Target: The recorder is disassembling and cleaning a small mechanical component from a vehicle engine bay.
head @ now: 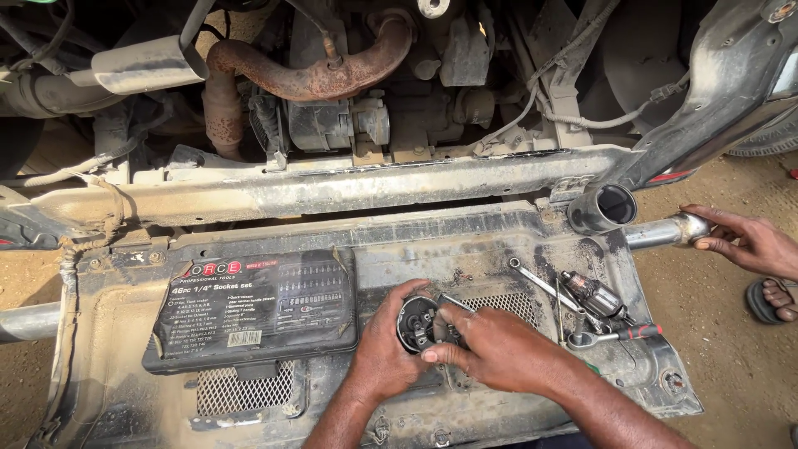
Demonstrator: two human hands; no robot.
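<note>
My left hand (382, 345) holds a small round black motor part (415, 323) with its open end facing up. My right hand (486, 345) pinches at the part's right side, fingertips in its opening. Both hands rest above a dusty plastic under-panel (416, 249) lying on the ground below a vehicle's open front.
A black socket set case (253, 308) lies closed on the panel's left. A spanner (540, 283), a ratchet with a red-black grip (615, 334) and a small dark part (592, 295) lie at right. Another person's hand (748, 241) touches a metal pipe (657, 233). A rusty exhaust pipe (307, 75) runs above.
</note>
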